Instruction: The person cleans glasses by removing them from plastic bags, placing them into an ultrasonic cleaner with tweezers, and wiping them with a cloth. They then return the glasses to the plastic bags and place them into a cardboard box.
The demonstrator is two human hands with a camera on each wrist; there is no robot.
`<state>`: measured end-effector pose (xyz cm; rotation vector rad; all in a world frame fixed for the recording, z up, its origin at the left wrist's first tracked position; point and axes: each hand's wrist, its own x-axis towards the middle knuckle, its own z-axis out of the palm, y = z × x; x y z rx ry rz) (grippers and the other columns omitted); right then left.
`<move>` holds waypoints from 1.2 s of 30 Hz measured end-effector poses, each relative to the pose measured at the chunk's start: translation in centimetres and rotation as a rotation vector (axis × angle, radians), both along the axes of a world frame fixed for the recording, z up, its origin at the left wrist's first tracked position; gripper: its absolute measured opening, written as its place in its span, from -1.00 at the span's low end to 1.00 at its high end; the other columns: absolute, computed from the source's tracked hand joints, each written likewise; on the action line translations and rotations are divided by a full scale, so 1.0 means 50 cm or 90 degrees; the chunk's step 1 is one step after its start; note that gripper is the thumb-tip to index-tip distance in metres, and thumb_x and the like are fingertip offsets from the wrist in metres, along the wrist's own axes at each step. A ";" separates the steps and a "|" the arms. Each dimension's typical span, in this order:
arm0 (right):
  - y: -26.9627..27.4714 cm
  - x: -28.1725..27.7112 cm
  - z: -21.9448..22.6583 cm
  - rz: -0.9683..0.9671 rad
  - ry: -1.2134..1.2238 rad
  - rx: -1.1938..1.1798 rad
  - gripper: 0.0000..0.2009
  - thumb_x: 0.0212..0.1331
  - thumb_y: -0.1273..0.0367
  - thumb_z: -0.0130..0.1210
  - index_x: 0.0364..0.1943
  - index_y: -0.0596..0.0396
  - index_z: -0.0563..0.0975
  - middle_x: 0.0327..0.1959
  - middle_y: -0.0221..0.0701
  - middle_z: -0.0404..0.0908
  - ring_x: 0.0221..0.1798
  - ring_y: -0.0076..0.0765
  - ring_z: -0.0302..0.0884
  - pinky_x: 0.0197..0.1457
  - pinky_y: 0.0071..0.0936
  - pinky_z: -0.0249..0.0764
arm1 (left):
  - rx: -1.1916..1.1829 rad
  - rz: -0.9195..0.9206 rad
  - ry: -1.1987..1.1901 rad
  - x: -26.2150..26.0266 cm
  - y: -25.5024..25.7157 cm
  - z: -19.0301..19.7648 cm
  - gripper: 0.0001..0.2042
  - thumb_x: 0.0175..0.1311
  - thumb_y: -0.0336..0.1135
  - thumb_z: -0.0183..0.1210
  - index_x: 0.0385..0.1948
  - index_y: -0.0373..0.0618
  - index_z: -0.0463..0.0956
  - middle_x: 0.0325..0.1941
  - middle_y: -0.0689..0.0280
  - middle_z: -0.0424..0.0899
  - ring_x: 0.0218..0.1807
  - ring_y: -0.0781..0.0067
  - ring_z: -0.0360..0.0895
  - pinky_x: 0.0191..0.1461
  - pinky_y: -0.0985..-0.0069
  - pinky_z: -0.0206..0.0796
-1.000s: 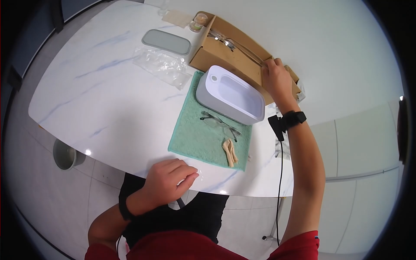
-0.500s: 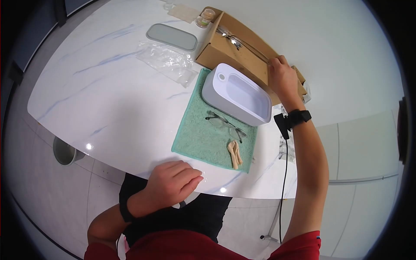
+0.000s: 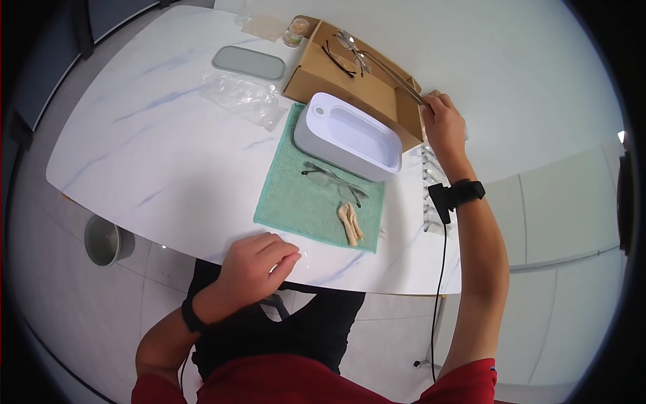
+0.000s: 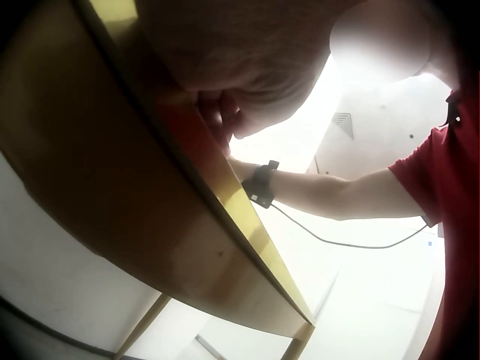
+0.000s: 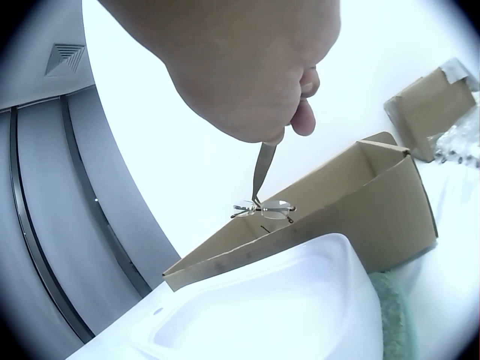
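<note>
My right hand [image 3: 445, 128] grips long metal tweezers [image 3: 393, 75] above the right end of the cardboard box [image 3: 380, 94]. At the tweezers' far tips hangs a pair of thin-framed glasses [image 5: 276, 210], over the box in the right wrist view. Dark frame parts [image 3: 338, 62] of other glasses show on the box floor. My left hand [image 3: 259, 266] rests at the table's front edge, fingers loosely curled and holding nothing. Before it, a green cloth [image 3: 282, 195] bears a white oblong tub [image 3: 346, 151], a pair of glasses [image 3: 334, 182] and a beige crumpled piece [image 3: 350, 224].
Left of the box lie a grey oblong lid [image 3: 249, 62] and a clear plastic bag [image 3: 243, 101]. A small round jar [image 3: 295, 32] stands by the box's far corner. Clear packets [image 3: 434, 202] lie at the right table edge. A bin [image 3: 108, 241] stands on the floor.
My right hand has lifted the tweezers, and the glasses at their tips have risen from the box floor. Dark frame parts below are now uncovered. The left hand stays about where it was.
</note>
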<state>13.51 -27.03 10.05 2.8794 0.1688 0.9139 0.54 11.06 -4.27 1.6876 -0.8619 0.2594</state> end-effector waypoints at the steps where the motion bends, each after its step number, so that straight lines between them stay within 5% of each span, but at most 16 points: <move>1: 0.002 -0.008 0.006 -0.005 -0.003 0.005 -0.86 0.23 0.40 0.18 -0.18 0.10 0.65 -0.19 -0.29 0.62 -0.21 0.01 0.64 -0.15 -0.16 0.56 | 0.002 0.002 0.000 -0.001 -0.001 0.000 -0.91 0.09 -0.57 0.31 -0.43 -0.19 0.59 -0.53 0.26 0.58 -0.57 0.28 0.50 -0.52 0.41 0.27; 5: 0.009 -0.069 0.030 0.003 -0.028 0.012 -0.84 0.27 0.45 0.16 -0.11 0.13 0.63 -0.22 -0.31 0.62 -0.30 -0.18 0.65 -0.18 -0.35 0.56 | -0.001 0.011 -0.012 -0.001 -0.001 -0.001 -0.91 0.10 -0.57 0.31 -0.44 -0.18 0.58 -0.54 0.26 0.57 -0.57 0.28 0.49 -0.52 0.42 0.26; 15: 0.075 -0.416 0.056 -0.038 0.026 0.082 -0.77 0.18 0.60 0.21 -0.08 0.14 0.63 -0.21 -0.27 0.61 -0.32 -0.19 0.62 -0.28 -0.39 0.56 | 0.014 0.006 -0.012 -0.002 -0.001 -0.009 -0.92 0.12 -0.56 0.30 -0.44 -0.18 0.58 -0.53 0.27 0.59 -0.57 0.30 0.50 -0.50 0.43 0.29; 29: 0.021 -0.405 -0.019 0.066 0.103 -0.019 -0.73 0.12 0.58 0.24 -0.07 0.14 0.60 -0.19 -0.29 0.60 -0.34 -0.10 0.63 -0.28 -0.29 0.57 | 0.053 0.036 0.002 -0.013 -0.010 -0.004 -0.94 0.19 -0.48 0.28 -0.45 -0.16 0.57 -0.54 0.27 0.58 -0.54 0.26 0.52 -0.48 0.39 0.31; 36: -0.005 -0.456 -0.018 0.048 0.043 0.083 -0.74 0.18 0.59 0.22 -0.03 0.16 0.59 -0.14 -0.24 0.59 -0.29 -0.17 0.64 -0.23 -0.41 0.58 | 0.074 0.047 0.030 -0.016 -0.008 0.000 -0.95 0.20 -0.48 0.27 -0.44 -0.17 0.59 -0.54 0.27 0.58 -0.57 0.30 0.50 -0.48 0.43 0.29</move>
